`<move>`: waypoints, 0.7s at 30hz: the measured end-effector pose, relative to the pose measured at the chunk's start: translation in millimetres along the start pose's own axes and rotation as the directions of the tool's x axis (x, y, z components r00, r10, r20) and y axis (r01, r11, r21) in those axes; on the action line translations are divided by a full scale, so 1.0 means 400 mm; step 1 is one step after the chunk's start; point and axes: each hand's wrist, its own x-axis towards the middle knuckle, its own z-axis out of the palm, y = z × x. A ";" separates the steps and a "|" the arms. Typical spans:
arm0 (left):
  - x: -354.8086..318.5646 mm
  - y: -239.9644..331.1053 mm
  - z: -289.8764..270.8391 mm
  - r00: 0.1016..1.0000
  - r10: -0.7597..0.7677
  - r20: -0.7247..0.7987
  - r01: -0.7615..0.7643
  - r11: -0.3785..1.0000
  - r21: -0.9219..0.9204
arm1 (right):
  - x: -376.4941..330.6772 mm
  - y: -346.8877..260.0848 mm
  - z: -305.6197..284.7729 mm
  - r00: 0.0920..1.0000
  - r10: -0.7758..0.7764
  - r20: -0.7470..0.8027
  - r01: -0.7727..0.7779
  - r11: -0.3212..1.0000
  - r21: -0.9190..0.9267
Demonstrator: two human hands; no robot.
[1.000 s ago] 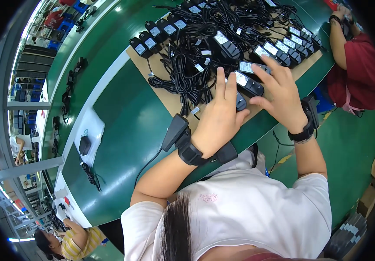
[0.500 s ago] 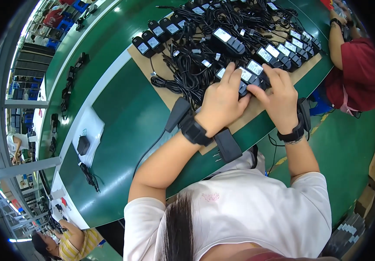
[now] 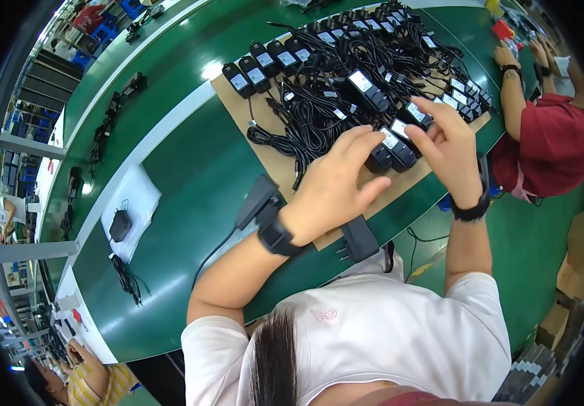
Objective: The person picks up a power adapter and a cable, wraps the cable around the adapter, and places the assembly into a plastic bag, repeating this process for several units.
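Observation:
Black power adapters with pale labels and bundled black cables (image 3: 312, 111) cover a brown cardboard sheet (image 3: 238, 115) on a green table. My left hand (image 3: 332, 186) is open, thumb spread wide, its fingertips beside the front adapters (image 3: 390, 149). Over the right of that group, my right hand (image 3: 451, 149) has its thumb and fingers apart, near another adapter (image 3: 418, 115). Neither hand visibly holds anything; whether fingertips touch the adapters I cannot tell. One adapter (image 3: 366, 89) lies on top of the cables. Each wrist wears a black band.
A larger black adapter (image 3: 359, 238) with prongs is near the front table edge. On the left, a white bag (image 3: 146, 193) lies under a black adapter (image 3: 120, 225) with a coiled cable. A co-worker in a red shirt (image 3: 556, 135) is at the right.
My hands have spread from the front adapters, the left one moving left and toward me. My fingers have opened, and the adapters stay on the cardboard. The whole view has shifted slightly.

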 end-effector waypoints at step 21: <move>-0.362 -0.146 -0.312 0.835 -0.193 -0.516 0.320 0.932 0.170 | 0.283 -0.002 0.030 0.995 -0.081 -0.056 0.078 0.995 -0.058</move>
